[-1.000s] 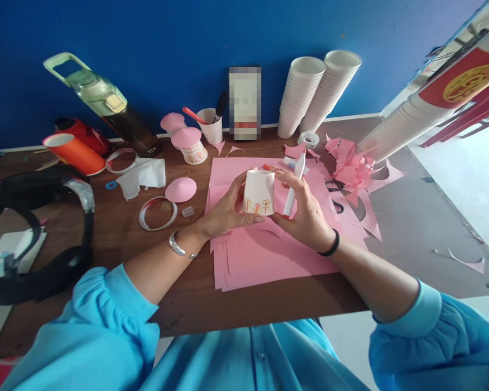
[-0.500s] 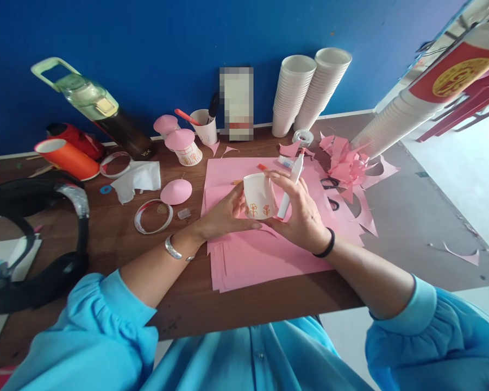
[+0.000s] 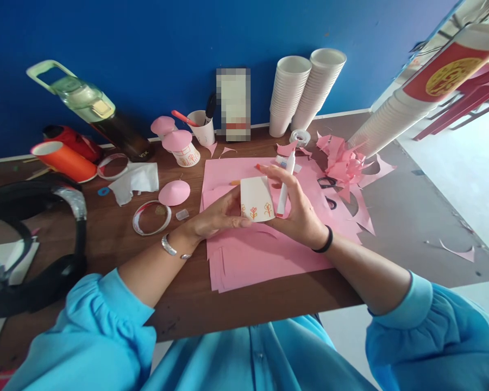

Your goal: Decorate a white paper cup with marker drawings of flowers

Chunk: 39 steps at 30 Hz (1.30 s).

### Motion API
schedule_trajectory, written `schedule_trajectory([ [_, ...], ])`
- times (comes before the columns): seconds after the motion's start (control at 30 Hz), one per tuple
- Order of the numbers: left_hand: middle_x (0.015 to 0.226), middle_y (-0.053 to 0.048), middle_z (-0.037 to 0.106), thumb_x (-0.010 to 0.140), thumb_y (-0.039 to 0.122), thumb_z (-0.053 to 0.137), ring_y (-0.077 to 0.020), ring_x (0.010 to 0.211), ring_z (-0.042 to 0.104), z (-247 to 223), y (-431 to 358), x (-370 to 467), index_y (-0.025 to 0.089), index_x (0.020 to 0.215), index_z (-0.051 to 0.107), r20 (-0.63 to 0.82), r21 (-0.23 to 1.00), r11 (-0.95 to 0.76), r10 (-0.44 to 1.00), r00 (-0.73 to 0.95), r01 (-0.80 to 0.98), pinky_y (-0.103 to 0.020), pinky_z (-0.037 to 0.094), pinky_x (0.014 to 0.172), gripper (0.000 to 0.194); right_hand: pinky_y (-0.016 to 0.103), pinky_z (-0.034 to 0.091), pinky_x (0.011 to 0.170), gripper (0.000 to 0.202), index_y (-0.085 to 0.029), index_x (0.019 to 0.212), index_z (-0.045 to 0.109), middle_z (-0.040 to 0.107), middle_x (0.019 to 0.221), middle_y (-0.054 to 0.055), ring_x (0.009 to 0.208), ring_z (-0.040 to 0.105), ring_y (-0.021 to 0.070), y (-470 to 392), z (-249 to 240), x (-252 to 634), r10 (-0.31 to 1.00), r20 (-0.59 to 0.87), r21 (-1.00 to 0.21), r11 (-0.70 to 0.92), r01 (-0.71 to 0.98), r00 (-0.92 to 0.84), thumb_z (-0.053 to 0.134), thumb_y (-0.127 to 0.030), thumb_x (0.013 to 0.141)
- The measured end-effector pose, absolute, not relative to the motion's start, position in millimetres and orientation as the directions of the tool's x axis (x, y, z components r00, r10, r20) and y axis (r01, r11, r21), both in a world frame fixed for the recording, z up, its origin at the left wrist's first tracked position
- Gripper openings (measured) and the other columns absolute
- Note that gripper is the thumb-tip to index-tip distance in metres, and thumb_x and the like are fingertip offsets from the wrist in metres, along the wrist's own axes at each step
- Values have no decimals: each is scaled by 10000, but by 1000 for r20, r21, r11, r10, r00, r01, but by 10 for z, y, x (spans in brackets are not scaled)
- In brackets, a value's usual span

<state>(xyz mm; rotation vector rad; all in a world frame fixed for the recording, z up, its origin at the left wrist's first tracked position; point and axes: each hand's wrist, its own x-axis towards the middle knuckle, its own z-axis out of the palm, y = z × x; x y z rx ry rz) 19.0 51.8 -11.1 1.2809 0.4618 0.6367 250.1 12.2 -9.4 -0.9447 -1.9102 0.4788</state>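
A white paper cup with orange flowers drawn along one end is held between both hands over the pink paper sheets. My left hand grips the cup's left side, thumb along its lower edge. On the other side, my right hand touches the cup with its fingertips and also holds a white marker, tilted upright between fingers and palm. An orange marker lies partly hidden behind the cup. Two cups with pink cone tops, one of them in front, stand at the back left.
Stacked paper cups stand by the blue wall. Pink scraps and scissors lie at right. A pink cone, tape rings, a bottle, an orange cup and a black headset occupy the left.
The cup has turned in my hands: its opening no longer shows and different flowers face the camera. My right fingers have shifted with the white marker. The whole view has moved slightly.
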Motion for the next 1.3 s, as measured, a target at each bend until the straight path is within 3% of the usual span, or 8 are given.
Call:
schedule_trajectory([
  [0.13,1562,-117,626,772,345,918,-424,1489,532,-109,514,216,324,1521,606,43,968,163,647,761,-193,-554,462,1191,812,608,573,1071,808,-321,1583,345,601,1544,168,1425,600,388,125,-109,2491,739,601,-596,669,445,-304,809,-416,927],
  [0.27,1665,-108,516,703,350,969,-445,1579,410,-103,493,275,351,1548,575,73,964,142,669,740,-224,-575,417,1244,932,579,600,988,763,-306,1570,349,646,1474,163,1289,678,382,110,-110,2476,700,649,-498,687,529,-298,767,-333,933],
  [0.4,1692,-97,472,686,314,987,-411,1617,347,-127,471,291,365,1553,553,79,977,84,710,700,-195,-557,385,1273,971,569,608,973,762,-296,1582,336,652,1465,168,1224,703,367,101,-107,2469,681,668,-444,688,574,-300,736,-284,933],
  [0.53,1559,-113,608,743,293,955,-362,1392,618,-141,479,268,399,1600,471,58,961,147,718,694,-233,-506,549,1095,990,573,593,1066,854,-308,1627,280,604,1542,166,1406,622,362,115,-99,2482,698,652,-512,694,507,-297,773,-293,930],
  [0.63,1444,-113,698,795,309,919,-328,1266,706,-117,492,257,378,1593,483,54,941,199,710,703,-273,-479,574,1053,912,595,571,1121,870,-310,1625,304,565,1590,166,1486,558,365,127,-93,2493,738,617,-598,665,447,-273,813,-305,920],
  [0.9,1374,-115,748,807,308,894,-333,1279,708,-65,496,229,302,1460,651,74,928,214,697,713,-305,-430,574,1030,696,643,565,1138,955,-360,1640,313,503,1636,147,1499,536,391,154,-108,2520,737,610,-664,676,320,-290,886,-425,877],
  [1.03,1393,-112,739,766,339,921,-370,1367,648,-64,497,206,287,1430,672,57,937,203,716,696,-286,-465,553,1073,711,647,557,1150,979,-385,1659,280,488,1656,133,1514,521,388,162,-119,2538,738,603,-682,674,284,-304,869,-497,885],
  [1.3,1499,-125,667,773,395,909,-401,1477,533,-116,511,177,289,1466,645,62,967,142,675,735,-213,-518,482,1157,749,606,573,1113,992,-360,1657,285,568,1576,143,1417,602,377,156,-136,2544,718,634,-603,692,397,-287,875,-515,875],
])
